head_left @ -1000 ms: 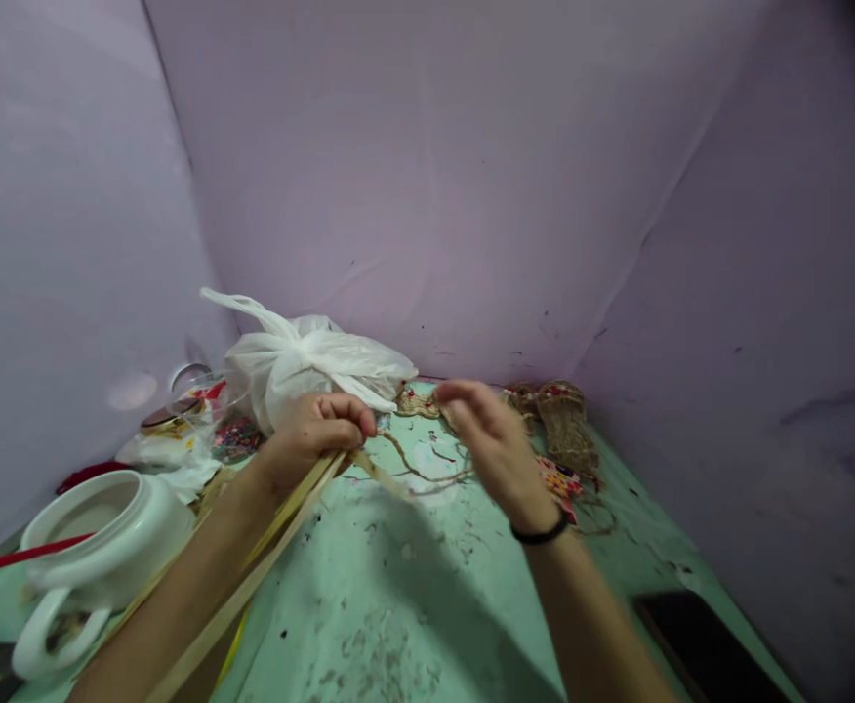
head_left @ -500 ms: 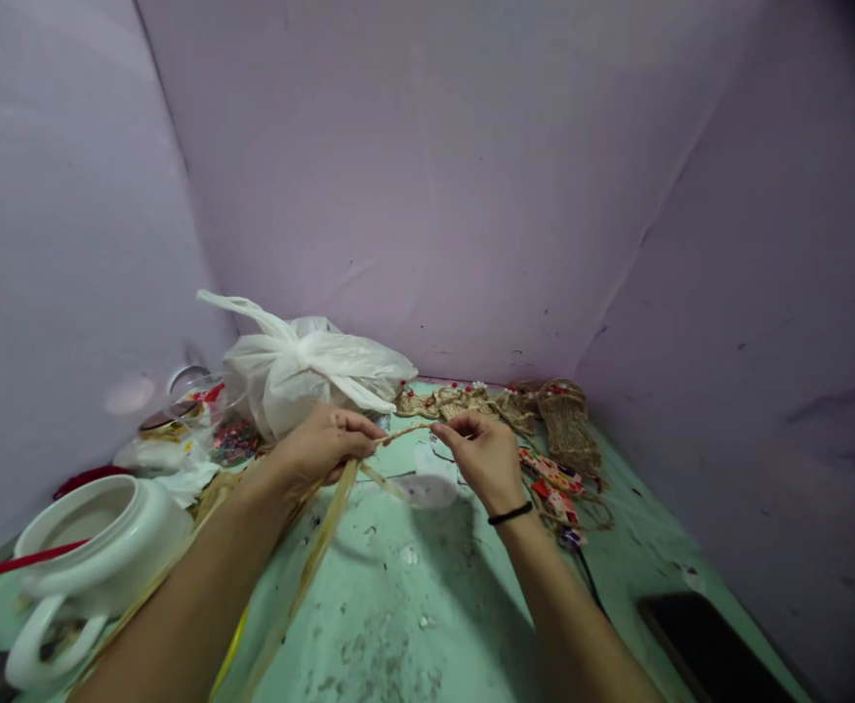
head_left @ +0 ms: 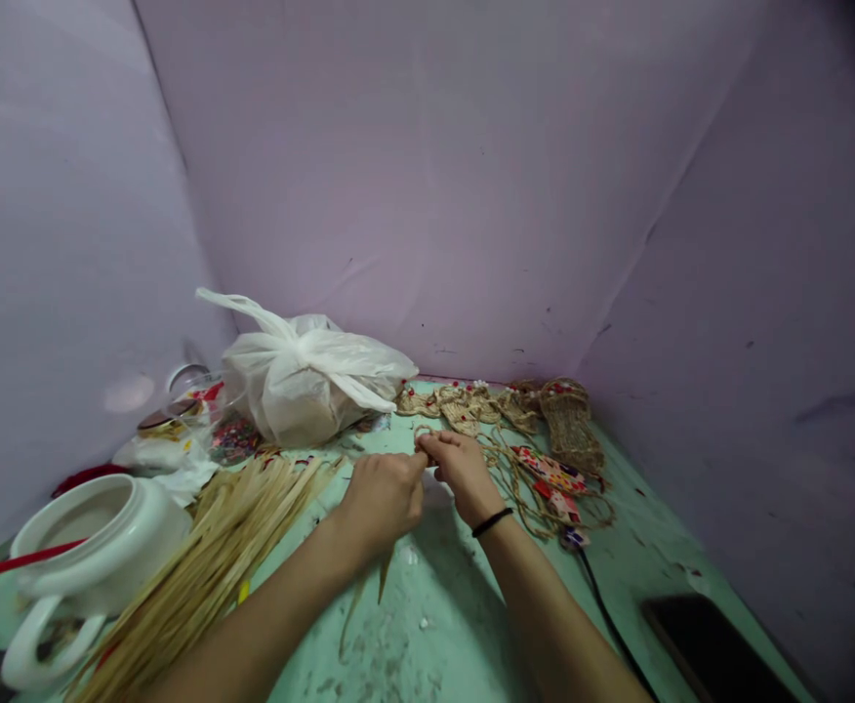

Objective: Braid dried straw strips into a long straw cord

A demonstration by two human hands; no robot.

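Note:
My left hand [head_left: 384, 496] and my right hand [head_left: 464, 474] meet above the middle of the green table. The fingers of both are closed on a thin twisted fibre cord [head_left: 422, 430], which curls in a small loop at the fingertips. Most of the cord is hidden by the hands. Loose straw-coloured strips [head_left: 386, 576] hang below my left hand. Beside my left forearm lies a bundle of long dry fibre strips [head_left: 233, 537]. To the right of my right hand are loose strands of jute twine [head_left: 519, 488].
A tied white plastic bag [head_left: 303, 381] stands at the back. A white ceramic pot [head_left: 116, 547] with a red stick is at left. Braided pieces with red beads [head_left: 464, 402] line the wall. Patterned fabric scraps [head_left: 551, 474] and a black phone [head_left: 712, 644] lie at right.
My left hand has moved right, up against my right hand. The cord stretched between them is now gathered into a loop. The fibre bundle at left is uncovered.

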